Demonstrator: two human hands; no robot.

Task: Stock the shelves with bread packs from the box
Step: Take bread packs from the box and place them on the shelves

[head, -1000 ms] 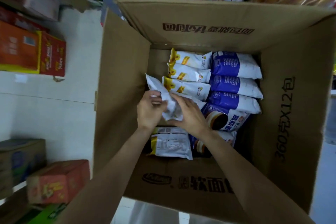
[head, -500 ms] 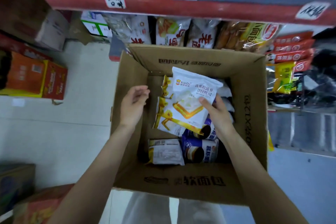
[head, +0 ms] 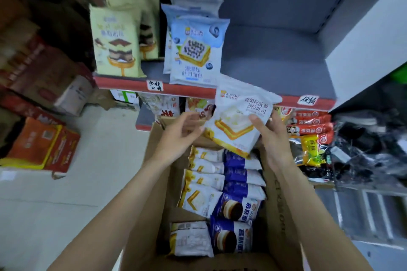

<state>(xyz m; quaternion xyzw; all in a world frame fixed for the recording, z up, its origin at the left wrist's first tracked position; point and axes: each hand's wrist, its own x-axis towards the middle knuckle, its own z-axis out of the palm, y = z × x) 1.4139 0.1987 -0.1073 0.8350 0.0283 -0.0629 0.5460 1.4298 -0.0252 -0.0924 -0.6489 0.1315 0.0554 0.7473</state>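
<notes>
The white bread pack (head: 239, 120) has been lifted clear of the box (head: 279, 200) toward the shelf (head: 275, 57) at 12 o'clock, pinched in the right hand (head: 272, 138)'s grip; the left hand (head: 178, 136), fingers loose, touches its edge.

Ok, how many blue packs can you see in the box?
5 blue packs, all in the box, right column: three on edge at the far end, one tilted showing its front, one nearest the person. More may lie hidden underneath.
</notes>
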